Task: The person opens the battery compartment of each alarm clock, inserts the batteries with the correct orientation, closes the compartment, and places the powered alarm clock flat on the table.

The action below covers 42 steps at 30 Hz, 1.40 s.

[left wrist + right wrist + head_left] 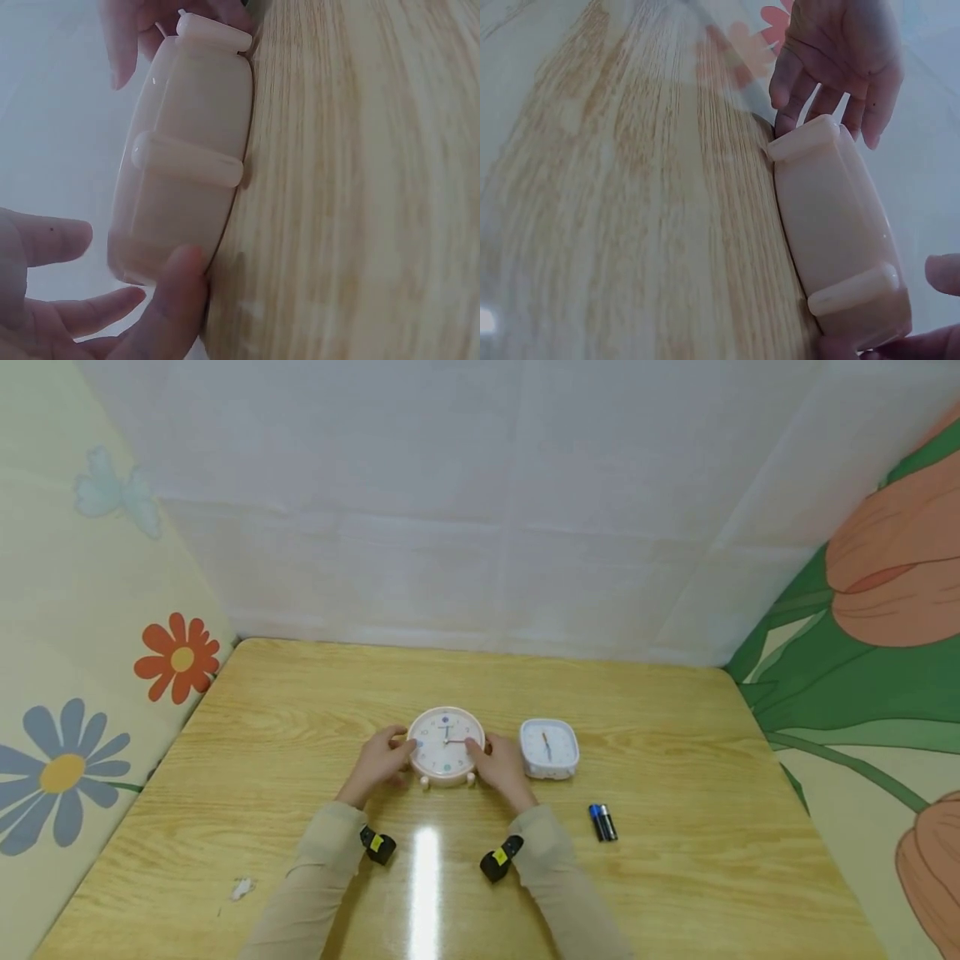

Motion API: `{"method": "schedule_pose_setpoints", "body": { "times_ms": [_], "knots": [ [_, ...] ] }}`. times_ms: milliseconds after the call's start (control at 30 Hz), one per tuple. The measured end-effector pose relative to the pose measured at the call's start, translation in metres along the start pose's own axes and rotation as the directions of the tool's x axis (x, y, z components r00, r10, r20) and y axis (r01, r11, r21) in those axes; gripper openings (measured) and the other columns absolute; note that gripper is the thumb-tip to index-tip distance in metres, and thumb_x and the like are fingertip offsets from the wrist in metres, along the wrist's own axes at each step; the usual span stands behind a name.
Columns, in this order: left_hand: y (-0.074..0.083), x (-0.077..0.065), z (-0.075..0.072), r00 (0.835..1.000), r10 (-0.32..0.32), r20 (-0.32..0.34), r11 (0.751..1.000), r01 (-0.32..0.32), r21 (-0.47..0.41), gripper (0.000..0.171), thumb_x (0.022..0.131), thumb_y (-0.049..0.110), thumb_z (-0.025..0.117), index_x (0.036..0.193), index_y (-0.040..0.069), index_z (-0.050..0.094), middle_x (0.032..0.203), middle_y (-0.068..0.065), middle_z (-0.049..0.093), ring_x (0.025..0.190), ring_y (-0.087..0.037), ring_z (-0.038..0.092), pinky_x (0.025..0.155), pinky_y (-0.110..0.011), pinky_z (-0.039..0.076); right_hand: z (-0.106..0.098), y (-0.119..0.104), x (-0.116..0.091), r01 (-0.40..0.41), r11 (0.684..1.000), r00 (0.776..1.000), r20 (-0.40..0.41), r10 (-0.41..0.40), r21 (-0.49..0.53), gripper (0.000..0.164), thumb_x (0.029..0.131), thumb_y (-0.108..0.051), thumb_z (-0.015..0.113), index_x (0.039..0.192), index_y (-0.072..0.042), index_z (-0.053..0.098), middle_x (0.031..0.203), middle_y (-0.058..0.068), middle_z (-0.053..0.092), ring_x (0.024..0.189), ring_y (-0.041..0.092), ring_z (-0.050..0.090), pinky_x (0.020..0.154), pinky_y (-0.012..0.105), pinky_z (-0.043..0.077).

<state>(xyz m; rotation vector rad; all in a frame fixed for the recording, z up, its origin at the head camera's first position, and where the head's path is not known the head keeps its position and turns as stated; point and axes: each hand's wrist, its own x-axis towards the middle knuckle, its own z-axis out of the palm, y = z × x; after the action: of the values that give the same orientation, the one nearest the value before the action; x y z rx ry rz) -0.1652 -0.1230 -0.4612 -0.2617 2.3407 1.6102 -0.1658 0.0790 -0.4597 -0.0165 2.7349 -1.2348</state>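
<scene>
A round pale pink alarm clock [446, 756] lies face up on the wooden table, its two peg feet turned towards me. My left hand [381, 758] is at its left side; in the left wrist view, a fingertip [184, 262] touches the casing [191, 105] while the thumb stays apart. My right hand [501, 764] is at the clock's right side, its thumb over the face's edge in the head view. The right wrist view shows that thumb [943, 274] clear of the casing and other fingers low against its side, partly hidden.
A small white square clock [549, 748] lies face up just right of my right hand. Two batteries [602, 822] lie side by side nearer me on the right. A small white scrap [242, 888] is at the front left. A white cloth wall [480, 568] borders the table's back.
</scene>
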Motion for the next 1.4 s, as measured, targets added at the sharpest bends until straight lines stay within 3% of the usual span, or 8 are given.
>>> {"method": "schedule_pose_setpoints", "body": {
  "times_ms": [133,267,733,933,1033,1200,1333,1400],
  "knots": [
    [-0.002,0.002,0.002,1.0,0.008,-0.003,1.0,-0.008,-0.01,0.038,0.092,0.012,0.049,0.125,-0.004,0.045,0.102,-0.024,0.053,0.067,-0.022,0.058,0.051,-0.032,0.053,0.003,0.001,0.0,0.029,1.0,0.999,-0.029,-0.029,0.002,0.035,0.09,-0.029,0.054,0.103,0.001,0.064,0.087,0.014,0.062,0.077,0.022,0.054,0.07,0.036,0.047],
    [-0.003,0.002,0.002,0.999,0.027,-0.026,1.0,-0.027,0.01,0.035,0.091,0.009,0.05,0.122,-0.005,0.048,0.095,-0.022,0.055,0.069,-0.023,0.059,0.054,-0.03,0.053,0.005,0.001,0.001,0.055,0.998,0.997,-0.046,-0.055,-0.01,0.032,0.089,-0.026,0.055,0.103,0.001,0.064,0.088,0.014,0.062,0.079,0.023,0.052,0.072,0.037,0.045],
    [-0.004,0.006,0.001,0.999,0.037,-0.037,0.999,-0.036,0.015,0.035,0.091,0.006,0.05,0.122,-0.009,0.048,0.096,-0.023,0.056,0.074,-0.022,0.06,0.06,-0.028,0.053,0.008,0.0,-0.001,0.041,0.999,0.995,-0.088,-0.04,0.014,0.022,0.085,-0.02,0.058,0.096,-0.002,0.066,0.072,0.007,0.049,0.069,0.019,0.044,0.058,0.029,0.036],
    [-0.005,0.006,0.001,0.998,0.037,-0.042,0.999,-0.036,0.01,0.034,0.09,0.004,0.05,0.121,-0.01,0.05,0.099,-0.024,0.056,0.074,-0.021,0.06,0.061,-0.027,0.053,0.009,0.0,-0.001,0.082,0.995,0.99,-0.118,-0.075,0.055,0.013,0.084,-0.017,0.059,0.085,-0.005,0.066,0.062,0.003,0.049,0.058,0.015,0.044,0.05,0.026,0.036],
    [-0.006,0.007,0.001,0.998,0.043,-0.047,0.999,-0.042,0.014,0.033,0.09,0.003,0.051,0.12,-0.011,0.051,0.098,-0.025,0.056,0.073,-0.02,0.06,0.061,-0.027,0.053,0.01,0.0,-0.003,0.082,0.993,0.991,-0.116,-0.072,0.081,0.014,0.084,-0.017,0.059,0.088,-0.006,0.067,0.061,0.002,0.052,0.056,0.014,0.046,0.048,0.025,0.037],
    [-0.004,0.004,0.0,0.996,0.059,-0.06,0.998,-0.056,0.036,0.031,0.09,0.003,0.051,0.117,-0.01,0.054,0.095,-0.023,0.058,0.072,-0.02,0.06,0.062,-0.027,0.053,0.008,-0.003,-0.007,0.066,0.991,0.992,-0.119,-0.051,0.119,0.028,0.085,-0.018,0.059,0.109,-0.006,0.065,0.084,0.012,0.066,0.077,0.023,0.06,0.065,0.033,0.049],
    [-0.002,0.001,-0.001,0.994,0.072,-0.086,0.996,-0.067,0.055,0.028,0.089,0.004,0.054,0.112,-0.01,0.056,0.092,-0.022,0.061,0.071,-0.02,0.061,0.062,-0.028,0.053,0.006,-0.006,-0.009,0.031,0.984,0.995,-0.098,-0.014,0.175,0.038,0.086,-0.019,0.059,0.122,-0.006,0.058,0.112,0.016,0.061,0.103,0.028,0.058,0.085,0.038,0.047],
    [-0.001,0.0,-0.001,0.993,0.072,-0.096,0.996,-0.067,0.057,0.027,0.088,0.004,0.054,0.111,-0.01,0.057,0.091,-0.021,0.061,0.07,-0.019,0.061,0.061,-0.028,0.053,0.005,-0.007,-0.009,-0.002,0.976,0.997,-0.071,0.018,0.218,0.041,0.087,-0.019,0.058,0.126,-0.007,0.055,0.115,0.016,0.06,0.102,0.028,0.058,0.082,0.035,0.049]
  ]
}}
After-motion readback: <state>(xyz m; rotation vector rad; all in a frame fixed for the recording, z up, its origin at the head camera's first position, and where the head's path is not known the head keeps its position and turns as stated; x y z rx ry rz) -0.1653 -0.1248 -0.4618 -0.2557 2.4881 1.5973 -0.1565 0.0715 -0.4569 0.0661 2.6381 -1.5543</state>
